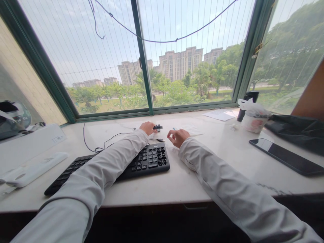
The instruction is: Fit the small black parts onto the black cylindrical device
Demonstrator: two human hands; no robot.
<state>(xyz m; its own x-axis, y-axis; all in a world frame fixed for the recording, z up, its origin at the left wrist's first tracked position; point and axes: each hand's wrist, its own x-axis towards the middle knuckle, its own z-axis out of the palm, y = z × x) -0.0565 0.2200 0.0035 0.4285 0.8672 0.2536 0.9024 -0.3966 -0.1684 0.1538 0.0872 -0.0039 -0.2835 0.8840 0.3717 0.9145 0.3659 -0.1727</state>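
Observation:
A black keyboard (149, 163) lies on the white counter, with my left forearm stretched across it. Several switch spots at the right end of its number pad look bare of caps. Beyond its top edge, my left hand (147, 128) is closed at a cluster of small black pieces (159, 127), perhaps keycaps; what its fingers grip is not clear. My right hand (179, 137) hovers or rests just right of them, thumb and fingers curled into a pinch. A small blue tip (174, 129) shows by its fingers, too little to name. A USB plug (160, 139) lies between the hands.
A black phone (286, 157) lies at right, near a dark bag (298, 133), a tied plastic bag with a tub (255, 119) and a black bottle (250, 97). Paper (221, 114) lies by the window. White boxes (37, 143) and a helmet (15, 116) stand left. A cable (97, 149) loops behind the keyboard.

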